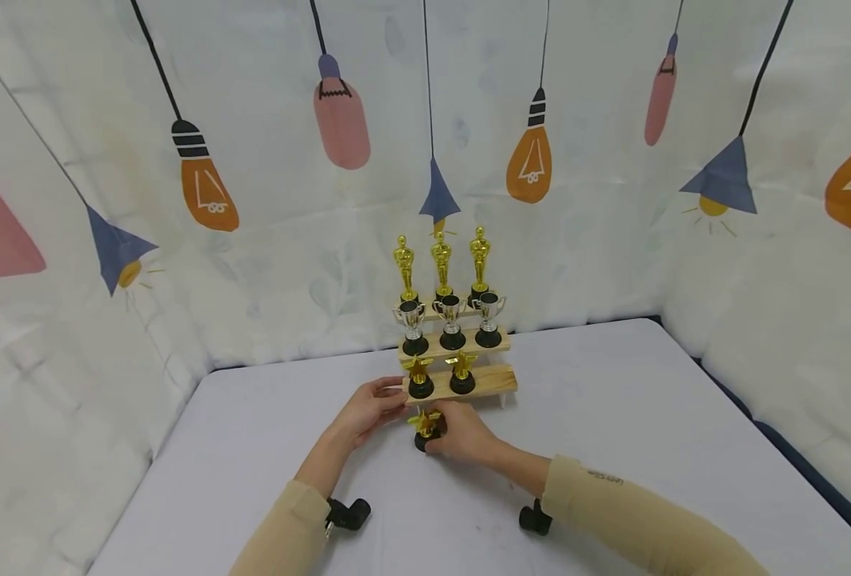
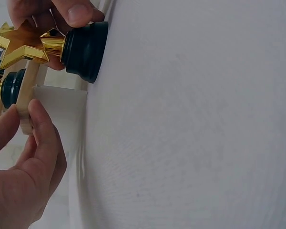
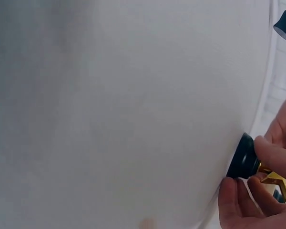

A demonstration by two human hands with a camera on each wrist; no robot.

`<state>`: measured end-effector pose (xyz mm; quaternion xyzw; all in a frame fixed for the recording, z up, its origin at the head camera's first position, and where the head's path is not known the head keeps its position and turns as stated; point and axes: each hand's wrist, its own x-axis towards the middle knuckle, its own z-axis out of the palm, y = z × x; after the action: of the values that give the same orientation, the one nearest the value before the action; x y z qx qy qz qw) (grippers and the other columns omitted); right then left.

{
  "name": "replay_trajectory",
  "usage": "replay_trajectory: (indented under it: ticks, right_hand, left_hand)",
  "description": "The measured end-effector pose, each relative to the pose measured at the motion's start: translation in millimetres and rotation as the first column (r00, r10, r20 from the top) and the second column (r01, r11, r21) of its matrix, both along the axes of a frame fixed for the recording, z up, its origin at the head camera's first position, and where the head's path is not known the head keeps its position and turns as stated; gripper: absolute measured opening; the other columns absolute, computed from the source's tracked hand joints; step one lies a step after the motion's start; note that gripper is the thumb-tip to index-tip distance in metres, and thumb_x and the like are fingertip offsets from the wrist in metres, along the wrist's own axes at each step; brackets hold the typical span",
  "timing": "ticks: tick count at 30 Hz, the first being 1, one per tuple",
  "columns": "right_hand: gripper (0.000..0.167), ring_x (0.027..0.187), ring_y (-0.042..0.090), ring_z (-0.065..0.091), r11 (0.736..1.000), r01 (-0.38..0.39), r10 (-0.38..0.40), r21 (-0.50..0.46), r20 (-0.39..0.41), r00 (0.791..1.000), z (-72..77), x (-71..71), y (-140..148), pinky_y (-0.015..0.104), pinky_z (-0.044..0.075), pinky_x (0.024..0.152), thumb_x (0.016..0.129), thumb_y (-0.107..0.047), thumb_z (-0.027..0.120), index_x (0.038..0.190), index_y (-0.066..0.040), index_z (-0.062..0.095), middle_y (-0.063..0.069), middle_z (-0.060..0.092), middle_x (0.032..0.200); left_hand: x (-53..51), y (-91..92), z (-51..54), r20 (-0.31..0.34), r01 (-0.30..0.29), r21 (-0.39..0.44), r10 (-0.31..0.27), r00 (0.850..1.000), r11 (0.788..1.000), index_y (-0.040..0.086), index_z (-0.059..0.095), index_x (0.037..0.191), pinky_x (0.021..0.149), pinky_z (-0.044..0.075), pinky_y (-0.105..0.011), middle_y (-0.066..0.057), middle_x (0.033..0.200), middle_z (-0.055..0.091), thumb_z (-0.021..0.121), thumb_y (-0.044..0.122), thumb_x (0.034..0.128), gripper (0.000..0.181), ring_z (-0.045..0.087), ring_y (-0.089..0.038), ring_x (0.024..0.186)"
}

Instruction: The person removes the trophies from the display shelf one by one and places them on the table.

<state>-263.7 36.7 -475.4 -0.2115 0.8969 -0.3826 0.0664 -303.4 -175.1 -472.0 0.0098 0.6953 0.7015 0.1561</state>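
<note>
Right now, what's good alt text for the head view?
A right hand holds a gold star trophy in front of a tiered stand; the left hand grips its lowest wooden shelf, bearing two more trophies. Silver cups and gold figurines stand above.

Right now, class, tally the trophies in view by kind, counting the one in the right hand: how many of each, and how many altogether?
Gold star trophies: 3
Silver cup trophies: 3
Gold figure trophies: 3
Total: 9
</note>
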Motion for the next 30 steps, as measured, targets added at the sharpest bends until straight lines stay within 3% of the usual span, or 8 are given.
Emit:
replay_trajectory:
  ticks: [6, 12, 16, 23, 30]
  right_hand:
    - [0.044, 0.095, 0.019, 0.063, 0.999, -0.029, 0.029, -0.025, -0.015, 0.999, 5.8, 6.4, 7.6, 0.032, 0.057, 0.082, 0.079, -0.008, 0.089, 0.118, -0.003, 0.067, 0.003, 0.068, 0.108]
    - [0.027, 0.090, 0.022, 0.065, 0.996, -0.037, 0.032, -0.080, -0.054, 0.998, 15.1, 11.7, 22.1, 0.031, 0.058, 0.077, 0.084, 0.000, 0.082, 0.108, -0.002, 0.068, 0.008, 0.068, 0.101]
    - [0.017, 0.087, 0.015, 0.062, 0.991, -0.022, 0.012, -0.134, -0.081, 0.997, 21.9, 11.8, 31.7, 0.028, 0.057, 0.075, 0.091, -0.004, 0.077, 0.105, -0.004, 0.068, 0.002, 0.067, 0.098]
    - [0.014, 0.084, 0.014, 0.059, 0.971, 0.097, -0.130, -0.216, -0.144, 0.981, 25.3, 8.0, 49.3, 0.027, 0.055, 0.073, 0.091, -0.004, 0.076, 0.101, -0.005, 0.067, -0.002, 0.064, 0.092]
    - [0.031, 0.094, 0.025, 0.061, 0.925, 0.205, -0.258, -0.319, -0.134, 0.957, 28.3, 0.5, 52.0, 0.036, 0.054, 0.081, 0.087, -0.006, 0.081, 0.111, -0.001, 0.063, 0.011, 0.065, 0.105]
  left_hand:
    - [4.0, -3.7, -0.5, 0.002, 0.004, 0.010, -0.004, 1.000, 1.000, -0.008, 0.045, 0.146, 0.092, 0.058, -0.034, -0.021, 0.127, 0.061, 0.063, 0.004, 0.1018, 0.050, 0.066, -0.020, 0.100]
    - [5.2, -3.8, -0.6, 0.005, 0.024, 0.013, -0.024, 1.000, 1.000, -0.009, 0.044, 0.147, 0.093, 0.058, -0.034, -0.022, 0.127, 0.061, 0.065, 0.006, 0.1014, 0.052, 0.066, -0.021, 0.102]
    - [4.4, -3.5, -1.5, -0.007, 0.005, 0.006, -0.005, 1.000, 1.000, -0.011, 0.043, 0.146, 0.092, 0.058, -0.034, -0.023, 0.127, 0.061, 0.065, 0.005, 0.1010, 0.053, 0.066, -0.022, 0.102]
    - [0.6, 1.0, -3.1, 0.005, 0.042, 0.033, -0.042, 0.999, 0.999, -0.010, 0.040, 0.149, 0.094, 0.057, -0.033, -0.022, 0.129, 0.060, 0.065, 0.006, 0.1011, 0.056, 0.066, -0.021, 0.105]
    - [1.8, -2.1, -1.6, 0.006, 0.018, 0.027, -0.018, 1.000, 0.999, -0.010, 0.041, 0.148, 0.090, 0.059, -0.032, -0.024, 0.129, 0.060, 0.063, 0.003, 0.1016, 0.053, 0.067, -0.023, 0.103]
